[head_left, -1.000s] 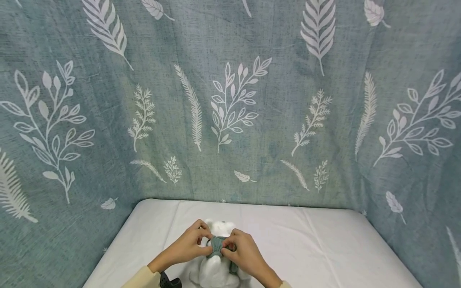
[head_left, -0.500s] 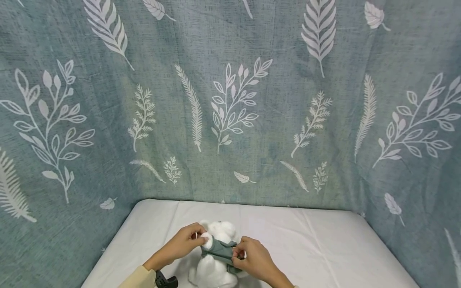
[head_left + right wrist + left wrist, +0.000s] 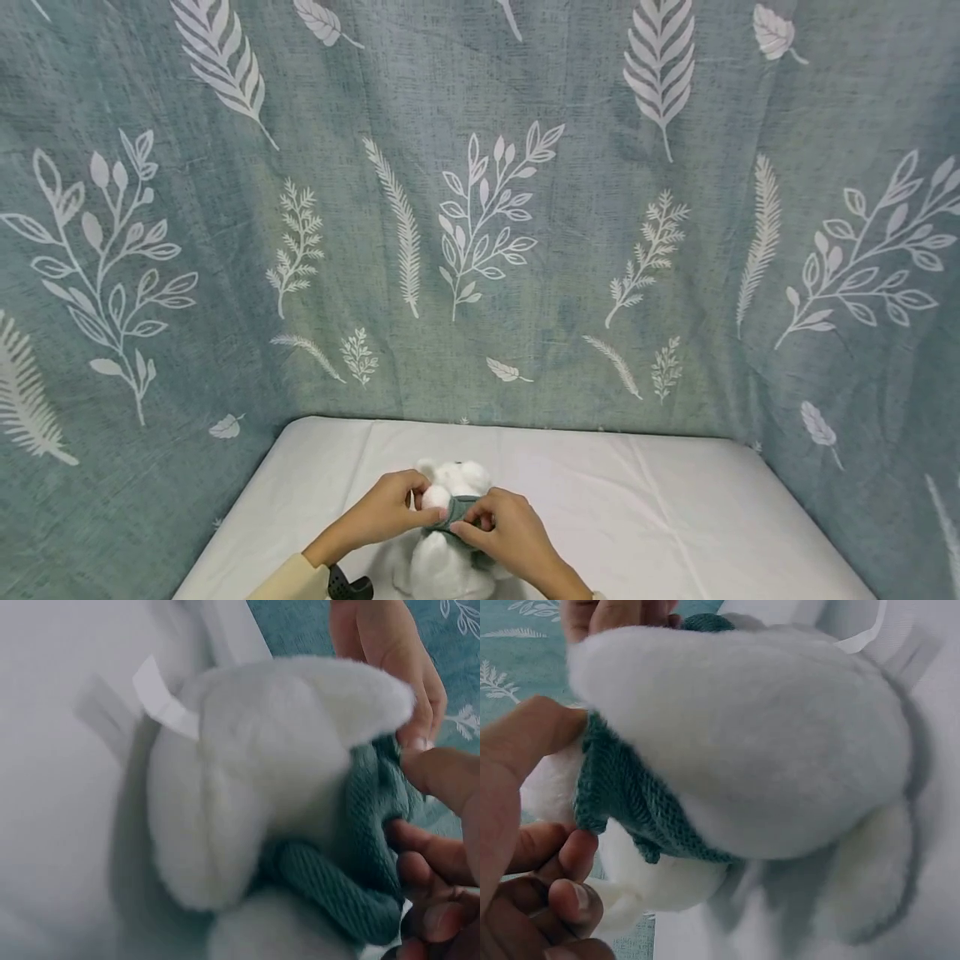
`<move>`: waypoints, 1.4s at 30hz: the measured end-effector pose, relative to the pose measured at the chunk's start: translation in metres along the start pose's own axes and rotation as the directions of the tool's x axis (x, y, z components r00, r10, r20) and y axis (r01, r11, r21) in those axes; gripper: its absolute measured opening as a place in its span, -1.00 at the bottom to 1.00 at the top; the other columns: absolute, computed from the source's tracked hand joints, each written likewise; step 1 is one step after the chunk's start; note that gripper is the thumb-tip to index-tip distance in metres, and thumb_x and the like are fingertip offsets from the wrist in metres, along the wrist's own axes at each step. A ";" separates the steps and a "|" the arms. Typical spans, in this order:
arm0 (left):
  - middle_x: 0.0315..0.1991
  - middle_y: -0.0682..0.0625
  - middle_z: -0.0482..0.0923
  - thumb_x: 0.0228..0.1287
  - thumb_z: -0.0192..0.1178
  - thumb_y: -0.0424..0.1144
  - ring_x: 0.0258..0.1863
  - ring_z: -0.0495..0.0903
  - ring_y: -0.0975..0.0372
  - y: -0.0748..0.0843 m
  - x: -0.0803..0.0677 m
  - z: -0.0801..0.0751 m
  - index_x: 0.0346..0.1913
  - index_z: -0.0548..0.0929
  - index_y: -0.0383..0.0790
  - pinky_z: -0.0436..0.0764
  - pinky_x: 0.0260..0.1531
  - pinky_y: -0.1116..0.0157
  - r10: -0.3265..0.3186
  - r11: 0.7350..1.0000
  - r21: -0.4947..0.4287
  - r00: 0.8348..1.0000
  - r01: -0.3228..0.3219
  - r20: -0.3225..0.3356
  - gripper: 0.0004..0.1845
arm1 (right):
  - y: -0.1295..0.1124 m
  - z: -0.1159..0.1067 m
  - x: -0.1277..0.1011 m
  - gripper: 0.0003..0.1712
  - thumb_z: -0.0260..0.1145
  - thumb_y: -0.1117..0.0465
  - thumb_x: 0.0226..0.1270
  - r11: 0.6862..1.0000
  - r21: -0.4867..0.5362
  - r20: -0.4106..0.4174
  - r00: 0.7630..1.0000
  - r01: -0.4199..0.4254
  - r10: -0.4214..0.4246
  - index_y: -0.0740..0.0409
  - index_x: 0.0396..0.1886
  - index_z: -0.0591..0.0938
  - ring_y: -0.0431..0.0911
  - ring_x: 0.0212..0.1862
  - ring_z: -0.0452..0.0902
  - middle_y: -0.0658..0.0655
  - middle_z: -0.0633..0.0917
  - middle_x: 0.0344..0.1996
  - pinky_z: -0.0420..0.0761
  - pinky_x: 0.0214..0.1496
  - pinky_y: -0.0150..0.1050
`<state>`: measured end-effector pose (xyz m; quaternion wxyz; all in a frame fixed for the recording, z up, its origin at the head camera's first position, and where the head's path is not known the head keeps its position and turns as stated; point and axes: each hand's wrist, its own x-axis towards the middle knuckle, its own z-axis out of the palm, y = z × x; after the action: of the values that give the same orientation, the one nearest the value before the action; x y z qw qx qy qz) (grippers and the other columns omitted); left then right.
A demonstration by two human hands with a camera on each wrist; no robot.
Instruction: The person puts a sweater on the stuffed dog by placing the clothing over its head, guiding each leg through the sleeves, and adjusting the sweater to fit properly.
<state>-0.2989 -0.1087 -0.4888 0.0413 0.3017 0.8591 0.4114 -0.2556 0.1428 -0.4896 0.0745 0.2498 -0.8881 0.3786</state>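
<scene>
My hands have come back together over the toy. Half a second ago they were apart, stretching the green knit sideways across its body, my right hand low on the toy's side. Now my right hand has moved up and inward, and both hands meet at the knit just below the head.

My left hand pinches the knit's edge between thumb and fingertips; the left wrist view shows my thumb pressed on the green band where it wraps the white plush. My right hand's grip is also closed on the knit, fingers curled into its folds beside the toy's body, with the sewn tag sticking out behind.

The toy lies on the white sheet near its front edge, head toward the leaf-print cloth.

I judge I am regathering the knit at the neck after the stretch, so it is not settled yet.
</scene>
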 end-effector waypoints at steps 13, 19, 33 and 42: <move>-0.48 0.09 0.40 0.43 0.28 0.12 -0.54 0.34 0.32 0.002 -0.004 -0.003 -0.42 0.48 -0.07 0.38 -0.50 0.34 -0.033 0.998 -0.047 0.999 0.032 -0.014 -0.60 | -0.006 0.009 0.001 -0.75 0.44 0.26 0.16 0.996 -0.077 -0.020 0.999 -0.038 0.037 -0.09 -0.63 0.61 -0.36 -0.59 0.33 -0.21 0.45 -0.63 0.41 -0.54 -0.39; -0.46 0.04 0.37 0.47 0.25 0.07 -0.48 0.32 0.24 0.002 -0.002 -0.004 -0.35 0.50 -0.10 0.33 -0.46 0.29 -0.139 0.978 -0.163 0.990 0.133 -0.027 -0.65 | -0.003 0.003 -0.005 -0.78 0.41 0.26 0.08 0.993 -0.097 0.016 0.997 -0.073 0.075 -0.11 -0.65 0.62 -0.32 -0.64 0.32 -0.20 0.45 -0.70 0.40 -0.59 -0.36; -0.50 0.03 0.40 0.40 0.34 0.03 -0.56 0.31 0.26 0.009 0.000 -0.002 -0.33 0.53 -0.13 0.36 -0.52 0.33 -0.116 0.980 -0.158 0.993 0.118 0.022 -0.67 | -0.011 0.008 0.014 -0.79 0.44 0.04 0.40 0.999 -0.034 -0.070 0.997 -0.041 0.039 0.07 -0.35 0.75 -0.37 -0.66 0.29 -0.20 0.47 -0.68 0.40 -0.59 -0.40; -0.42 0.05 0.53 0.43 0.31 -0.03 -0.50 0.41 0.27 0.006 -0.005 -0.003 -0.20 0.64 0.00 0.44 -0.47 0.33 -0.093 0.986 -0.141 0.996 0.093 0.007 -0.86 | -0.012 0.010 0.021 -0.83 0.38 0.26 0.14 0.985 -0.132 -0.106 0.990 -0.110 0.096 -0.05 -0.59 0.62 -0.32 -0.66 0.33 -0.20 0.47 -0.71 0.37 -0.63 -0.35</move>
<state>-0.2930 -0.1106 -0.4829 0.0818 0.2575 0.8411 0.4686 -0.2670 0.1212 -0.4823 0.1158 0.1785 -0.9191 0.3316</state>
